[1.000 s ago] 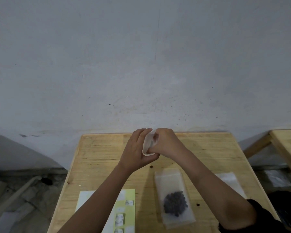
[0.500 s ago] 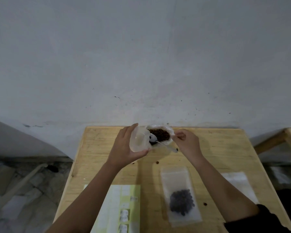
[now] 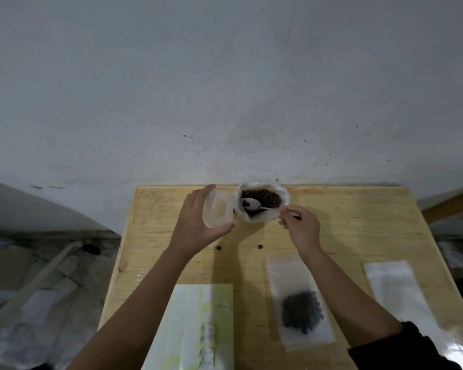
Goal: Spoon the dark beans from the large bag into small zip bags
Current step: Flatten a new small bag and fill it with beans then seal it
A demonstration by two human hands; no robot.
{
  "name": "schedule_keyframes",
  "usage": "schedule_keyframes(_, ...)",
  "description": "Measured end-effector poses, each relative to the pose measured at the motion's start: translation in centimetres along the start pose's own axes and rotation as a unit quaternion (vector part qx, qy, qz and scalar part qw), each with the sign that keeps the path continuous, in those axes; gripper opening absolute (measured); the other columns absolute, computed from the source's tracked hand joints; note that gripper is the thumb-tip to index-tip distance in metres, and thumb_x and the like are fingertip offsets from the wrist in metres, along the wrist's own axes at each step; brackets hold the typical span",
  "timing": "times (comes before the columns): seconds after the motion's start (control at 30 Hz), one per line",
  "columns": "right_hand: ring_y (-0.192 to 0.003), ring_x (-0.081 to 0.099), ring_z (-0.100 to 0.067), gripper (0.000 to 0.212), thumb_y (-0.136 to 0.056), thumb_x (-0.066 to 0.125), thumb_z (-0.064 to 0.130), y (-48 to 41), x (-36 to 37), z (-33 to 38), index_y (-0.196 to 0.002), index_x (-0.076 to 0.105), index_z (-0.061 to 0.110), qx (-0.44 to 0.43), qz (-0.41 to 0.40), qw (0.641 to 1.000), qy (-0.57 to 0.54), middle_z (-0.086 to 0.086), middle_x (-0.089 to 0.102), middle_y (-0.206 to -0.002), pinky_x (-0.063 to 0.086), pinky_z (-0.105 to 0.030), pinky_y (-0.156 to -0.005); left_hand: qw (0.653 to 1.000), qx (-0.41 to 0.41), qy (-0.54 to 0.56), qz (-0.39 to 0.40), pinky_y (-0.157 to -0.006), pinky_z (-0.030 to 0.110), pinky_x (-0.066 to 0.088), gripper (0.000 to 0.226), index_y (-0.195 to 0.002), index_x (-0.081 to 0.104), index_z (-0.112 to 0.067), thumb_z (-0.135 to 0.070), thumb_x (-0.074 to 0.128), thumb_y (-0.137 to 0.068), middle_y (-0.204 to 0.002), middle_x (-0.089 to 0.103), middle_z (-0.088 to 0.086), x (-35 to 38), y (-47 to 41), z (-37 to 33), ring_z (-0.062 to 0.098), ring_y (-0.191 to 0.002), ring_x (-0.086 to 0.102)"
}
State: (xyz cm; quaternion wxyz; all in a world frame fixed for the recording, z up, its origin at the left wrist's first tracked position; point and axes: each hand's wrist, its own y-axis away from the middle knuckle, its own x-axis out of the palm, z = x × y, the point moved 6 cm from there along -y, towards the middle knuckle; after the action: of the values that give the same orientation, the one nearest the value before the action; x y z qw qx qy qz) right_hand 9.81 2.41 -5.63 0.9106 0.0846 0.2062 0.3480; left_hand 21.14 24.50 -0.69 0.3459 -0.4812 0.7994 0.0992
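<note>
Since the earlier frames the hands are separated: the right hand (image 3: 302, 228) is drawn away from the small zip bag (image 3: 217, 210) and placed at the spoon (image 3: 251, 204). The spoon handle is pinched by the right fingertips, and the spoon bowl is sunk inside the large bag (image 3: 284, 194), among the dark beans (image 3: 263, 196). The large bag is stood open at the far edge of the wooden table (image 3: 358, 225), against the wall. The small zip bag is gripped by the left hand (image 3: 198, 225), thumb below and fingers curled behind, with its mouth held open and touching the large bag's left rim; no beans are seen in it. A filled zip bag (image 3: 301, 305) is laid flat near the front, right of centre, with a dark heap of beans inside. Empty clear bags (image 3: 396, 287) are laid further right. A label sheet (image 3: 198, 319) is laid front left. Two loose beans (image 3: 260, 247) are scattered mid-table.
</note>
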Motion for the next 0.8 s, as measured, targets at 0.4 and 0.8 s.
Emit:
schedule_keyframes(0.4, -0.072, 0.060, -0.023, 0.017, -0.091, 0.055, 0.004, 0.0, -1.7, 1.7, -0.102, 0.068, 0.002, -0.207, -0.079, 0.969, 0.108, -0.003, 0.058, -0.086, 0.053, -0.036, -0.066, 0.996, -0.040, 0.075, 0.010, -0.093, 0.010, 0.028, 0.082, -0.133, 0.038, -0.031, -0.049, 0.077, -0.063, -0.121, 0.040, -0.024, 1.4, -1.3, 0.7, -0.001, -0.118, 0.037)
schedule_keyframes(0.8, -0.055, 0.050, -0.013, 0.020, -0.091, 0.057, 0.011, -0.1, 2.3, -2.4, -0.071, 0.059, 0.009, 0.173, -0.086, 0.951, -0.242, -0.005, 0.056, -0.065, 0.042, -0.018, -0.046, 0.999, -0.012, -0.034, 0.016, -0.100, 0.030, 0.034, 0.093, -0.142, 0.030, -0.025, -0.059, 0.068, -0.065, -0.133, 0.037, 0.000, 1.3, -1.6, 1.2, 0.012, -0.122, 0.032)
